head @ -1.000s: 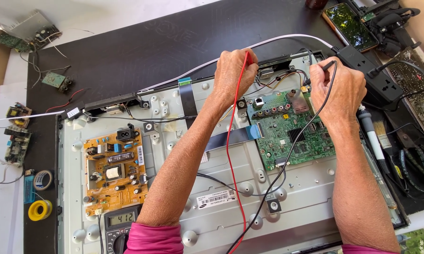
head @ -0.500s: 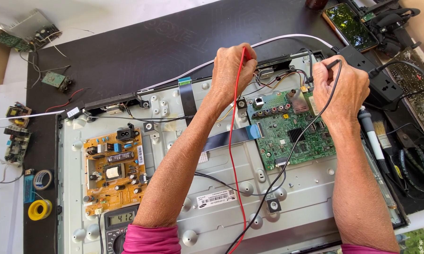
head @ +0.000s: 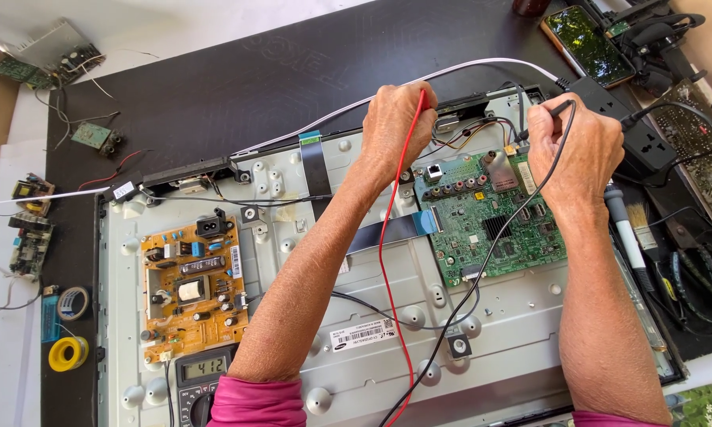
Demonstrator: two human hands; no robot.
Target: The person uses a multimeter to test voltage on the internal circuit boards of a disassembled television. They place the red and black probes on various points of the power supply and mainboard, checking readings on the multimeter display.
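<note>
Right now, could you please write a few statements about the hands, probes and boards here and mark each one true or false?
1. The left hand holds the red lead. True.
2. The right hand holds a screwdriver. False: it holds the black probe.
3. The green board lies right of the orange board. True.
4. The multimeter sits on the green board. False: it sits at the bottom edge, below the orange board.

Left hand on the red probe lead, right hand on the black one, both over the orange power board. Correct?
Not quite. The head view shows left hand with the red lead and right hand with the black lead, but over the green board, not the orange board.
</note>
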